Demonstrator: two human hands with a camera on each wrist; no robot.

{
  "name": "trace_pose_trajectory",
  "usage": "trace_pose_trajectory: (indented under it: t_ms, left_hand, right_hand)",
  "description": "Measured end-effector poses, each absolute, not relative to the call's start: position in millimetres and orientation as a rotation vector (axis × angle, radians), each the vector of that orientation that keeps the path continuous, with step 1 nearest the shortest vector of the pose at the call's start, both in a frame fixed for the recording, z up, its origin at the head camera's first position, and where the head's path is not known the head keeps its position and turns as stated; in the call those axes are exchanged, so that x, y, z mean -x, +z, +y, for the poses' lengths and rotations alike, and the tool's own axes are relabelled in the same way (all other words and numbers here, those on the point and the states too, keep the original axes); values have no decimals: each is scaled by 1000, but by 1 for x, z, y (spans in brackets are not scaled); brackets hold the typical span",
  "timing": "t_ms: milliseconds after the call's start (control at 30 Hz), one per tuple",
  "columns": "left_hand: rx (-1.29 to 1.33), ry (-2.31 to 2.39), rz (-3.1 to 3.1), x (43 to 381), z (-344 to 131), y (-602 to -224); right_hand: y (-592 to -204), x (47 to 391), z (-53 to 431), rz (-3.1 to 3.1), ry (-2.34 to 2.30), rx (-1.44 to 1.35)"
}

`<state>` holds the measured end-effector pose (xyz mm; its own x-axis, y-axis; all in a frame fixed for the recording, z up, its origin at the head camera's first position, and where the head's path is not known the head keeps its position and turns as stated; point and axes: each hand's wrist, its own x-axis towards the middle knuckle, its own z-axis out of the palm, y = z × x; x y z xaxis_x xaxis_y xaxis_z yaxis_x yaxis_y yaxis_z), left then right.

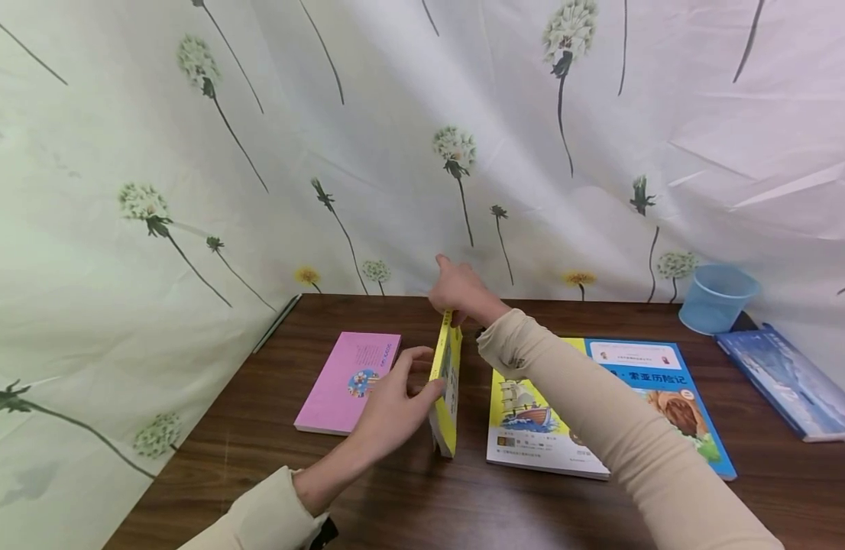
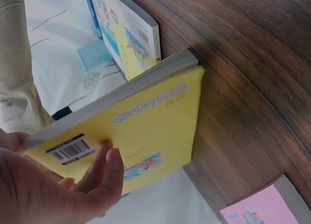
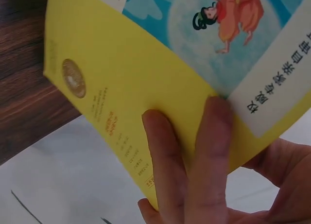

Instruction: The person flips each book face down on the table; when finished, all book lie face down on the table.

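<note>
A yellow book [image 1: 452,382] stands upright on its edge on the wooden table, held between both hands. My left hand [image 1: 395,401] grips its near side, with the thumb on one cover and fingers on the other. The back cover [image 2: 160,122] carries a barcode, seen in the left wrist view. At the far upper corner, my right hand [image 1: 464,292] pinches the book, index finger pointing away toward the curtain. In the right wrist view, two fingers [image 3: 211,151] lie on the illustrated front cover [image 3: 121,83], while the thumb is partly hidden behind it.
A pink book [image 1: 340,386] lies flat on the left. Under my right forearm are a book with a ship [image 1: 522,416] and a blue-bordered book [image 1: 700,416]. Farther right are a light blue cup [image 1: 718,302] and another blue book [image 1: 794,382]. A dandelion-print curtain [image 1: 395,153] hangs behind.
</note>
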<state>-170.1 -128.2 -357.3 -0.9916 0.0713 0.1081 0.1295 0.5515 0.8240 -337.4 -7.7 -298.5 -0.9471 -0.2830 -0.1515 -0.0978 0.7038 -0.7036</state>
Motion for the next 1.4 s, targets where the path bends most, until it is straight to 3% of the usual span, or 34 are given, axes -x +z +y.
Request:
trace_pose_trajectory:
  t_ms: [500,967,1400]
  left_hand:
    - [122,-1588,-2605,180,-144,-370]
    - [-206,-1815,-2837,197,-160,-401]
    - [-392,-2325,-2752,196,-168,-410]
  right_hand:
    - [-302,338,12,2451,-1281,302]
    - [-299,340,22,2337,-1395,333]
    - [-290,344,28,2240,-1488,285]
